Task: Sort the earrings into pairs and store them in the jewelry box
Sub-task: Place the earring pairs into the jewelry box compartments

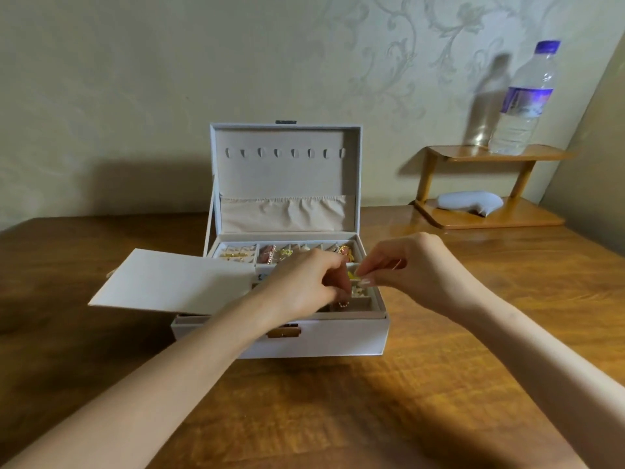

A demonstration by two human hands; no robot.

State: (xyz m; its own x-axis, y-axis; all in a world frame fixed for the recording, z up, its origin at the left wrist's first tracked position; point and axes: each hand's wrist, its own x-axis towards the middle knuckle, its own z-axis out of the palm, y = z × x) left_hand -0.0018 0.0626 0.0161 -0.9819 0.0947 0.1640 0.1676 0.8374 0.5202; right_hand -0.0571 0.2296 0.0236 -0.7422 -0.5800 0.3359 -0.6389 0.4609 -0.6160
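A white jewelry box stands open on the wooden table, its lid upright. Its top tray has small compartments with several gold, pink and yellow earrings along the back row. Both hands hover over the tray's right side. My right hand pinches a small yellow earring between thumb and fingertips. My left hand is curled, fingertips meeting the right hand's at that earring; its grip is partly hidden. A small gold chain earring lies in a front compartment below the hands.
A flat white panel rests on the box's left side, covering part of the tray. At the back right a small wooden shelf carries a white object and a water bottle. The wall runs close behind.
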